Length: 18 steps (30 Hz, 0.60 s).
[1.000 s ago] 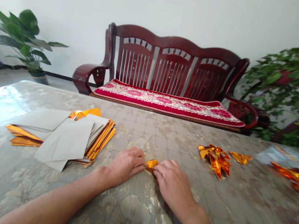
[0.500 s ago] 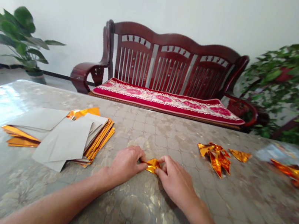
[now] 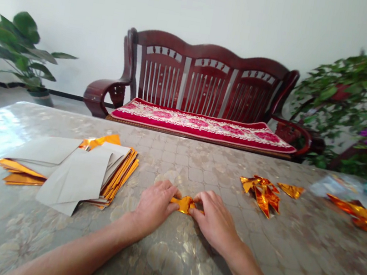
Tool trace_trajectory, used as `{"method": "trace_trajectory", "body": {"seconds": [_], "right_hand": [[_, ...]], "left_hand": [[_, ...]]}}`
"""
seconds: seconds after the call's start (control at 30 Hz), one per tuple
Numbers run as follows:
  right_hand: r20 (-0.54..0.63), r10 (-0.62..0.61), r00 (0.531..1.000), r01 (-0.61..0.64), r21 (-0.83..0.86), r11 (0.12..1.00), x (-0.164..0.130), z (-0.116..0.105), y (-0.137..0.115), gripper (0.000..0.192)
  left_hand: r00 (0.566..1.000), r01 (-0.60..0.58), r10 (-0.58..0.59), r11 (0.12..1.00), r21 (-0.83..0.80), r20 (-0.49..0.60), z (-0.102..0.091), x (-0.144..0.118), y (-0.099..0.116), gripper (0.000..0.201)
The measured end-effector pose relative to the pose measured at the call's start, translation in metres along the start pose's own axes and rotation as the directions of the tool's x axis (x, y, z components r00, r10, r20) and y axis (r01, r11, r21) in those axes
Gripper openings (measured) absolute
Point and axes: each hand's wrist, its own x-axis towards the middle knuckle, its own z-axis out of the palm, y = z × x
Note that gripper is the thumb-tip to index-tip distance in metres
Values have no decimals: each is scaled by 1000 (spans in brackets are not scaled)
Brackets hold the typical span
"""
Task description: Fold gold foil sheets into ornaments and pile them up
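Between my two hands, close above the patterned tabletop (image 3: pixel 181 155), is a small piece of folded gold foil paper (image 3: pixel 184 205). My left hand (image 3: pixel 156 203) pinches its left end between thumb and fingers. At its right end, my right hand (image 3: pixel 213 215) grips it the same way, thumb below. The fingers cover both ends, and only the puffed middle shows. To the left lies a loose stack of foil-backed paper sheets (image 3: pixel 76 172), mostly with the grey side up. On the right sits a small heap of folded gold foil pieces (image 3: pixel 261 190).
Another folded piece (image 3: pixel 291 190) lies beside the heap. Clear plastic bags (image 3: pixel 338 184) and more gold foil (image 3: pixel 361 217) are at the table's right. A wooden bench (image 3: pixel 209 81) stands behind the table, with potted plants (image 3: pixel 24 47) on both sides.
The view has shifted slightly. My hands keep their pinch on the foil paper, and more of its left end now shows beside my left fingers.
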Motion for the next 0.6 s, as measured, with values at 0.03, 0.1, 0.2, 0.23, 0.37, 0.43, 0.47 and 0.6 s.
{"method": "trace_trajectory", "body": {"seconds": [0.03,0.1,0.2,0.23,0.37,0.43,0.47,0.6], "right_hand": [[2,-2,1000,2,2,1000,0,0,0,12],[5,-1,1000,1,9,1000,1,0,1,14],[10,-14,1000,14,40,999,3,0,2,16],[12,-21,1000,21,54,998,3,0,3,16],[2,-50,999,50,96,994,4,2,6,16],[-8,-66,998,66,118,991,4,2,6,16],[-13,-69,998,70,131,989,4,1,5,16],[-10,-38,999,39,196,980,5,2,2,16]], "left_hand": [[1000,2,-2,1000,2,-3,0,0,0,16],[1000,7,-7,1000,2,-6,0,0,1,16],[1000,15,-15,1000,0,-4,-1,0,2,16],[1000,20,-20,1000,2,-2,-1,-1,3,17],[1000,32,-32,1000,0,-1,-2,-3,5,18],[1000,30,-30,999,-11,-1,-1,-4,6,18],[1000,27,-27,1000,-17,-2,0,-4,6,18],[1000,13,-15,999,-53,-26,5,-5,5,14]]}}
